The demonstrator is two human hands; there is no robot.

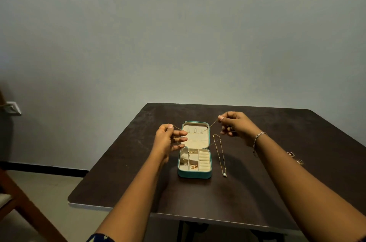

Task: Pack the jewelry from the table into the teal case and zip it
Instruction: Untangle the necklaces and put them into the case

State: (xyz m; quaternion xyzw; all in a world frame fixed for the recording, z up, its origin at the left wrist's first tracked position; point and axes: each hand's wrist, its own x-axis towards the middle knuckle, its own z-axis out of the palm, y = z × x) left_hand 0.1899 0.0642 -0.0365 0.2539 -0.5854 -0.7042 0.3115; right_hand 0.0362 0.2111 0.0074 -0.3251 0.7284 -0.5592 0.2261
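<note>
The main risk here is a tangle. The thin gold chain [206,129] hangs as a long loop between both hands, over the open lid [196,139] of the teal case [195,175]. If one end goes slack, I think it can knot on itself or miss the small hooks in the lid. It can also catch the pearl necklace [221,154], which lies on the surface [198,198] just beside the case on its right. A pull that is too strong could tip the light case or shift it.

The left hand [168,140] is raised at the left edge of the lid. It pinches the chain at the thumb, and the other fingers point toward the lid with the lower strand near them. The right hand [236,125] is higher, beyond the right corner of the lid. It pinches the other end between thumb and forefinger, with the remaining fingers curled. Both forearms reach forward, well apart.

Some gold pieces [194,166] already lie in the tray. Two small pieces [291,154] wait far right on the surface.
</note>
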